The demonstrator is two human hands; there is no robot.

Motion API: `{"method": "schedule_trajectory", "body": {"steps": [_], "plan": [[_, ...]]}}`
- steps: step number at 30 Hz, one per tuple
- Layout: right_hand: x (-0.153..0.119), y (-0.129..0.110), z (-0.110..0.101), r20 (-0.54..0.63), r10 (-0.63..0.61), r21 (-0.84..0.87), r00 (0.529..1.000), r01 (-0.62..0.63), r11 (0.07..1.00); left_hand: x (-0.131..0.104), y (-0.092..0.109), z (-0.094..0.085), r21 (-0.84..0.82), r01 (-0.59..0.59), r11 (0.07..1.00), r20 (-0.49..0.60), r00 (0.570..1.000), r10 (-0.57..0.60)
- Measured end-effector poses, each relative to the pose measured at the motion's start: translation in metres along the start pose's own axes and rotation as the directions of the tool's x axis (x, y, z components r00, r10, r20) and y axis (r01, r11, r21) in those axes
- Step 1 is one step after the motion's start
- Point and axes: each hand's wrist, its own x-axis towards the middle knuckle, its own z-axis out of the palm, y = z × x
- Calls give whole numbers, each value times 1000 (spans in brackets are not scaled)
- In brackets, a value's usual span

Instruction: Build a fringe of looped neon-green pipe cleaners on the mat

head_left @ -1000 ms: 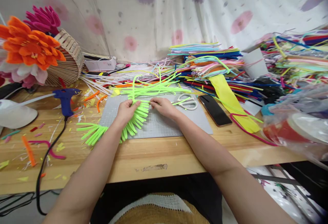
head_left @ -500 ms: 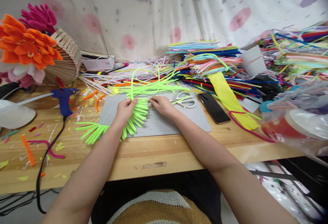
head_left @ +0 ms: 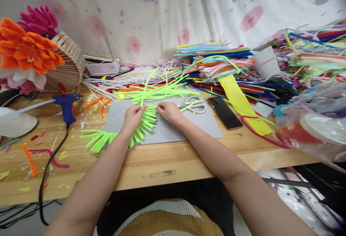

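Note:
My left hand (head_left: 133, 118) pinches the upper end of a fringe of bright green pipe cleaners (head_left: 145, 122), near the mat's left part. The fringe curves down behind my left wrist and fans out on the table at the left. From the pinch, one long green stem (head_left: 146, 86) rises toward the back. Close by on the right, the fingers of my right hand (head_left: 168, 112) are pressed together at the tip of a short green stem. Loose green stems (head_left: 162, 92) lie just behind both hands on the grey cutting mat (head_left: 200, 128).
White-handled scissors (head_left: 196, 105) and a black phone (head_left: 225, 112) lie to the right, beside a yellow strip (head_left: 243, 106). Piles of coloured stems (head_left: 224, 63) fill the back. At left are a blue glue gun (head_left: 67, 107) and an orange flower (head_left: 29, 48).
The long green stem at my left hand has gone from a bent loop to a straighter, right-leaning line. My right fingers have curled in slightly. The view has shifted a little.

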Motion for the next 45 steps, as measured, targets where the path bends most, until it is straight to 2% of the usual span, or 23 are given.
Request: {"method": "schedule_trajectory", "body": {"steps": [5, 8, 11, 13, 14, 17, 20, 22, 24, 28, 30, 34, 39, 45], "plan": [[0, -4, 5, -14, 134, -79, 991, -135, 988, -3, -1, 1, 195, -160, 967, 106, 984, 142], [0, -4, 3, -13, 167, -43, 986, -167, 985, -3, -1, 1, 223, -184, 957, 123, 979, 160], [2, 3, -13, 151, 101, 189, 983, -129, 974, 0, -3, 0, 42, -87, 995, 45, 995, 85], [3, 12, -33, 314, -1, 433, 950, -142, 890, 3, -3, -2, -143, 9, 990, 13, 1000, -8], [3, 19, -44, 352, -50, 521, 935, -151, 840, 5, -4, -3, -222, 55, 974, 7, 998, -54], [3, 45, -75, 388, -154, 676, 909, -167, 718, 8, -3, -8, -372, 155, 915, 10, 987, -163], [5, 73, -87, 394, -201, 713, 897, -160, 682, 8, 2, -12, -427, 234, 874, 44, 970, -239], [9, 83, -82, 358, -196, 721, 913, -137, 680, 7, 7, -13, -435, 286, 853, 97, 957, -272], [13, 81, -68, 307, -218, 735, 926, -85, 673, 6, 11, -13, -436, 340, 833, 160, 940, -301], [19, 52, -32, 146, -289, 731, 946, 94, 676, 4, 15, -11, -432, 413, 802, 268, 907, -323], [19, 37, -19, 102, -308, 727, 946, 140, 672, 3, 15, -11, -426, 434, 794, 302, 895, -327], [15, 25, -9, 154, -273, 773, 950, 56, 632, 1, 12, -9, -400, 427, 811, 324, 893, -311], [12, 27, -12, 206, -198, 805, 958, -51, 591, -1, 8, -3, -358, 320, 877, 262, 936, -235], [11, 27, -13, 263, -221, 774, 939, -69, 629, -3, 9, -2, -279, 204, 938, 251, 959, -134]]}}
